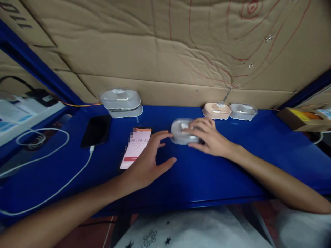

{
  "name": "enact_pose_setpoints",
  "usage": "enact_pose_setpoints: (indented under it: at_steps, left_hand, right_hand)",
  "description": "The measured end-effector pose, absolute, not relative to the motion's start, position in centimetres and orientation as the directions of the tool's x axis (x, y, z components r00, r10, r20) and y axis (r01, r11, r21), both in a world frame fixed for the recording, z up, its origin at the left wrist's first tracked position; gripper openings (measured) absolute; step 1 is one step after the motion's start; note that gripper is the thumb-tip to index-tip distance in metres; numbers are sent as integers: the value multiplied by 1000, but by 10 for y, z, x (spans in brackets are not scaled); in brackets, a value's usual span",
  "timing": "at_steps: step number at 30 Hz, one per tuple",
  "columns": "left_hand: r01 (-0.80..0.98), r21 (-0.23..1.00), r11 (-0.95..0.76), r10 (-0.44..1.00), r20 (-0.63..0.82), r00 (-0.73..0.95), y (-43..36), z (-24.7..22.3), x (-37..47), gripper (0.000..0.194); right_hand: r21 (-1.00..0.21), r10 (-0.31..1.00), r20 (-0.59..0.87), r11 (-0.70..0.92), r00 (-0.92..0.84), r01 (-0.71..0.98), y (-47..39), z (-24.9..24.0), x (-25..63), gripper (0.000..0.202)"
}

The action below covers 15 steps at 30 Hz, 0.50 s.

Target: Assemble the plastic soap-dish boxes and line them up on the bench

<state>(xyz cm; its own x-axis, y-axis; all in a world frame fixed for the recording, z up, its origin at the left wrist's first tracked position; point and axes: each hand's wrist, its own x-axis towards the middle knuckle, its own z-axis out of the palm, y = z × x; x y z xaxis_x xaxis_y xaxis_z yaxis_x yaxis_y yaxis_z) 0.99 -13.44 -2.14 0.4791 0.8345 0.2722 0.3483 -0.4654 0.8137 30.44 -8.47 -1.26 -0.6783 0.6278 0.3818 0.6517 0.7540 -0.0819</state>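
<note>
A grey oval case with a clear lid (178, 132) lies near the middle of the blue table. My right hand (207, 136) is closed over its right side, fingers bent across the lid. At the case's left end, my left hand (152, 158) is spread, its index fingertip close to or touching the edge and its thumb apart. Partly behind the left hand lies a phone with a lit timer screen (134, 144). Two grey cases (122, 102) are stacked at the back left. A peach case (216, 111) and another grey case (243, 112) stand side by side at the back right.
A dark phone (96, 131) with a white cable (80, 172) lies on the left of the blue table (201, 182). A power strip (23, 113) is at the far left, an open cardboard box (301, 119) at the right. Behind stands a cardboard wall (116, 51).
</note>
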Motion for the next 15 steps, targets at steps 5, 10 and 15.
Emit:
enact_pose_setpoints:
  at_steps: [5, 10, 15]
  left_hand:
    - [440, 676, -591, 752, 263, 605, -139, -31, 10, 91]
    - [441, 716, -541, 759, 189, 624, -140, -28, 9, 98]
    - [492, 705, -511, 766, 114, 632, -141, -23, 10, 93]
  right_hand:
    - [-250, 447, 370, 892, -814, 376, -137, -4, 292, 52]
    - [-454, 557, 458, 817, -692, 357, -114, -4, 307, 54]
    - [-402, 682, 499, 729, -535, 554, -78, -17, 341, 49]
